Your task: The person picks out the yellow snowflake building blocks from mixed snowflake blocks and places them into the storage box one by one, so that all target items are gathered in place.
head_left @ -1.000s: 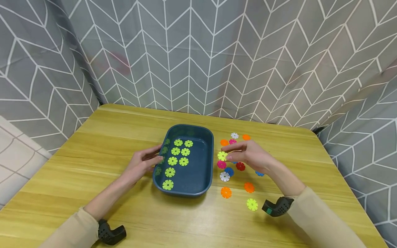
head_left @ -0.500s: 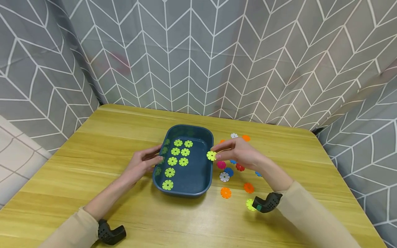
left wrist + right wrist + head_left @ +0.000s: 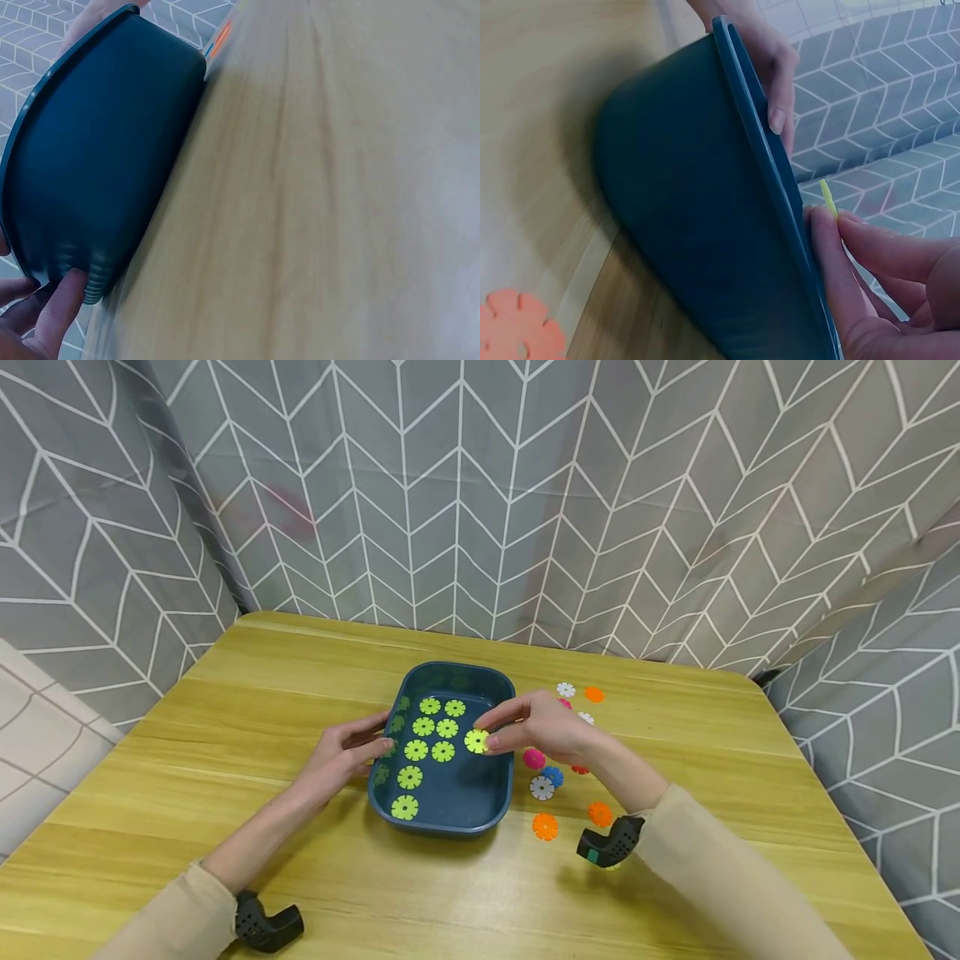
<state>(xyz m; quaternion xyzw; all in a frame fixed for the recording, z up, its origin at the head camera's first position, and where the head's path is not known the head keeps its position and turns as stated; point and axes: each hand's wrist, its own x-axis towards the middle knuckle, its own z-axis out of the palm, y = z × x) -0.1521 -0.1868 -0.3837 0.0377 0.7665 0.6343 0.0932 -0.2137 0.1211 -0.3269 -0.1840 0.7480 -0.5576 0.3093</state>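
A dark blue plastic basin [image 3: 468, 797] sits on the wooden table, seen from outside in both wrist views. Yellow-green notched discs [image 3: 410, 777] lie in its left half, in a longer left column and a shorter one beside it. My left hand [image 3: 341, 756] grips the basin's left side, thumb over the rim and fingers against the outer wall [image 3: 112, 135]. My right hand [image 3: 551, 727] pinches another yellow-green notched disc [image 3: 476, 742] between thumb and fingertips, over the basin's right half. In the right wrist view, this disc [image 3: 827, 196] shows edge-on, above the rim.
Right of the basin, loose notched discs lie on the table [image 3: 225, 718]: orange [image 3: 545, 827], white [image 3: 542, 788], blue [image 3: 552, 777] and pink [image 3: 534, 759] among them. My right arm hides some. A patterned grey curtain [image 3: 480, 510] hangs behind the table.
My right hand has carried the yellow-green disc left, from among the loose discs, across the right rim and over the basin. The left hand and basin have stayed nearly still.
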